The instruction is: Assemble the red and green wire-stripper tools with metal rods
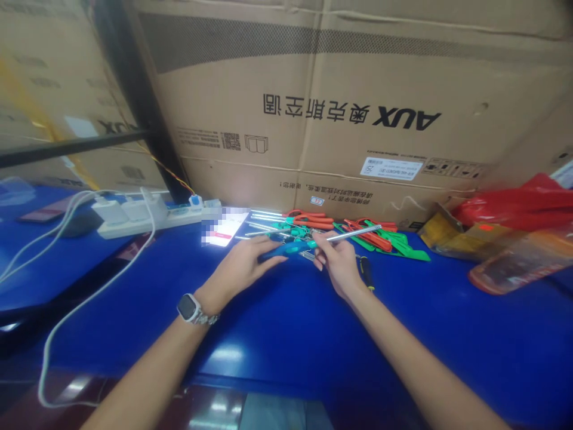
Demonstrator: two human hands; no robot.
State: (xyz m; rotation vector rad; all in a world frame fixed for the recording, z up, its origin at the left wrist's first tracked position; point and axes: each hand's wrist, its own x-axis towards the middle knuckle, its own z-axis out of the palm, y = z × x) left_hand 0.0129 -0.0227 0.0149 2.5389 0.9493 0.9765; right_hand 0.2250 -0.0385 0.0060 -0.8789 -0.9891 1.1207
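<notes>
The screwdriver (293, 247) was positioned above the counter (277, 334), near the far edge, with its blue handle (282, 251) toward the left and its metal shaft (358, 233) toward the right. The left hand (242, 263) had its grip loosely closed around the rear of the handle, thumb along the near side. The right hand (338, 263) had its grip pinched where handle met shaft. Blur prevented identification of the tip.

Progress: the screwdriver was in hand and clear of the counter. The loose tools lay in a mixed group along the far edge, out of either grip: thin rods (268, 226), red-handled tools (316, 218) and green tools (414, 252). A black-and-yellow handle (366, 272) lay just beside the right hand. The amount finished and the amount remaining could not be determined.

Surroundings: a lit screen (228, 227) lay left of the rods, followed by a power strip (134, 226) toward the far left corner. A white cable (101, 292) looped down past the near left corner. A red bag (528, 200) and a clear container (523, 266) occupied the right end.

Obstructions: a large cardboard box (224, 89) stood along the far edge and appeared to limit reach beyond the tools. Both hands partly covered the group.
</notes>
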